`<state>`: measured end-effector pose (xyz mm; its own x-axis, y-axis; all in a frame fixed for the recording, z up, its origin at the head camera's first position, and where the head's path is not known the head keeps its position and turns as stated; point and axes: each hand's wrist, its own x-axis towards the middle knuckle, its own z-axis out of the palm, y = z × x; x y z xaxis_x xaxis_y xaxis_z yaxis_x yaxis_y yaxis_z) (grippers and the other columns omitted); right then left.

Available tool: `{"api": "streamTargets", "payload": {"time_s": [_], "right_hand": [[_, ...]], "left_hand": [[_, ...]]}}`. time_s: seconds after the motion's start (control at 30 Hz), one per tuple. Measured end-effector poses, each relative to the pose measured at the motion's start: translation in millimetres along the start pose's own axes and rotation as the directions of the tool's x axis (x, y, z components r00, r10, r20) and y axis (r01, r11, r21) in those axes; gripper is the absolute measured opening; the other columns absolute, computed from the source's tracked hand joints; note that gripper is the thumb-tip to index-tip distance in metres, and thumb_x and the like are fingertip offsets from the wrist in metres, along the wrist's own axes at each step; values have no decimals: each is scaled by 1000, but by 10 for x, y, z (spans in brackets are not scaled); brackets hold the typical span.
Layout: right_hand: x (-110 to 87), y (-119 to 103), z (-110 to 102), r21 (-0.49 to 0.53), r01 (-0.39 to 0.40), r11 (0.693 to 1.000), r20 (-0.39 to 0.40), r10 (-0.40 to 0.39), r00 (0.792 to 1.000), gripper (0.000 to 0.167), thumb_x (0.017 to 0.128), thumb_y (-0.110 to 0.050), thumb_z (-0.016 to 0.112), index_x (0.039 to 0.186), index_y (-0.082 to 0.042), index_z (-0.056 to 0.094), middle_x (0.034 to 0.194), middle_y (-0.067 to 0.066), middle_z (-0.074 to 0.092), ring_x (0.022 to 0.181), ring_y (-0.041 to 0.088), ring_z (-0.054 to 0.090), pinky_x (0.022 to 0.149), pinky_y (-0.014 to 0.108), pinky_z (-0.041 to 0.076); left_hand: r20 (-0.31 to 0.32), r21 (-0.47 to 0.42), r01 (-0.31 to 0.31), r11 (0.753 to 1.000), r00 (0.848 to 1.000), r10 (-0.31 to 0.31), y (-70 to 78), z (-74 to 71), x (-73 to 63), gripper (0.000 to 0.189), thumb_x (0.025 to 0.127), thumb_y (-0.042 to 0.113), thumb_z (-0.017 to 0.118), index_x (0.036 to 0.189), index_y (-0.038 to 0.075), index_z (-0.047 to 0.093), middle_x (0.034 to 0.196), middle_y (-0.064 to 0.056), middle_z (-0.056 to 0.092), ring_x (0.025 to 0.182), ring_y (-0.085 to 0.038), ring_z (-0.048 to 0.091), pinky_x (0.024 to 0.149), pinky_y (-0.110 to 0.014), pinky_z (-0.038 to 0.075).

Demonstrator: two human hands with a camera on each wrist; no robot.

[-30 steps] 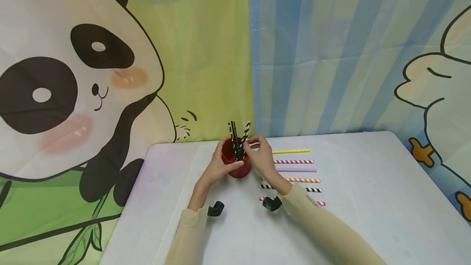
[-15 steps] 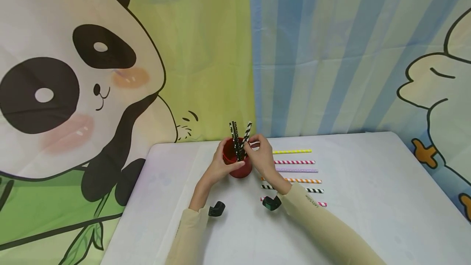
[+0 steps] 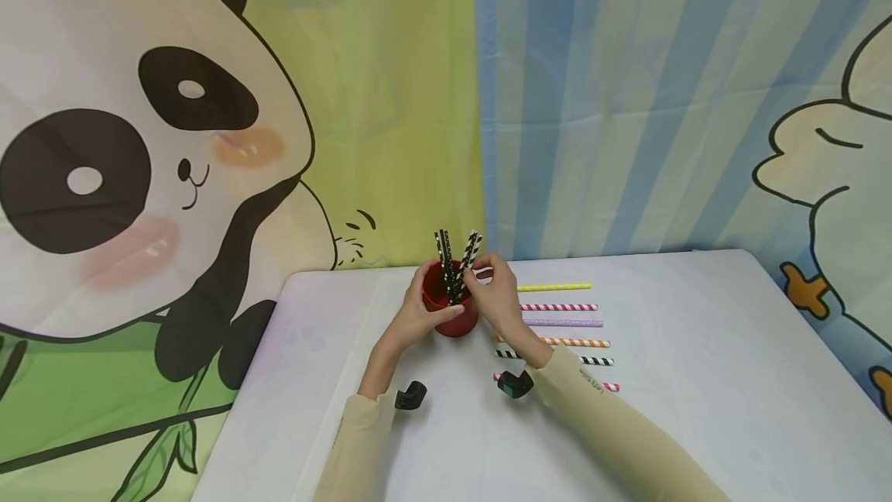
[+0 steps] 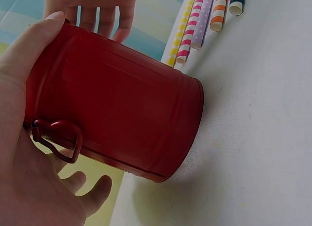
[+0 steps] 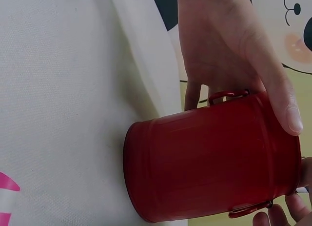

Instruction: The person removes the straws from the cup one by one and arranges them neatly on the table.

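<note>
Gripping the red bucket at 9 o'clock is the left hand; the right hand, at 3, pinches black-and-white straws inside.

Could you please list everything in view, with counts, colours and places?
Pail: one, red, centre of head view
Bunched straws: several, black and white, inside the pail
Loose straws: six; yellow, pink, lilac, orange, black, pink from far to near, right of the pail
Table: one, white, beneath these
Cloth backdrop: count unclear, green and blue, behind
Printed panda: one, black and white, left backdrop
Printed creature: one, white and orange, right backdrop
Wrist devices: two, black, at the wrists
Sleeves: two, cream, on the forearms
Left hand: one, bare, gripping the pail
Right hand: one, bare, pinching bunched straws
</note>
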<state>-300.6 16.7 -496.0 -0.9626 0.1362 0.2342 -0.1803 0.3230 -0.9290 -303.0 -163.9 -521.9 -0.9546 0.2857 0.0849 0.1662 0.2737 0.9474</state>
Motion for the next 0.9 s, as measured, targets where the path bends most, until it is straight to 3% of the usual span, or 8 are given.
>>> {"api": "streamTargets", "payload": {"time_s": [0.57,0.8,0.9], "right_hand": [[-44,-93,-127,26,12,1000,17,-12,1000,16,93,-21,68,103,-9,64,113,6,65,101,26,66,82,34,52],[-79,-179,-216,52,5,999,38,-7,999,19,93,-22,69,106,-9,65,116,7,64,99,27,66,73,32,56],[-96,-225,-260,54,13,998,42,-15,999,19,93,-22,69,107,-9,65,116,7,65,101,26,66,76,32,55]], "left_hand": [[1,0,-5,1000,1000,5,-5,2,5,100,81,30,85,158,22,21,149,0,42,138,-23,42,112,-52,43],[1,-7,17,1000,1000,-17,-7,-2,3,100,81,26,85,158,25,20,151,-2,40,140,-25,39,114,-54,40],[12,-6,31,999,999,-31,-12,-6,9,101,82,23,84,159,25,18,153,-5,38,142,-27,36,115,-55,39]]}}
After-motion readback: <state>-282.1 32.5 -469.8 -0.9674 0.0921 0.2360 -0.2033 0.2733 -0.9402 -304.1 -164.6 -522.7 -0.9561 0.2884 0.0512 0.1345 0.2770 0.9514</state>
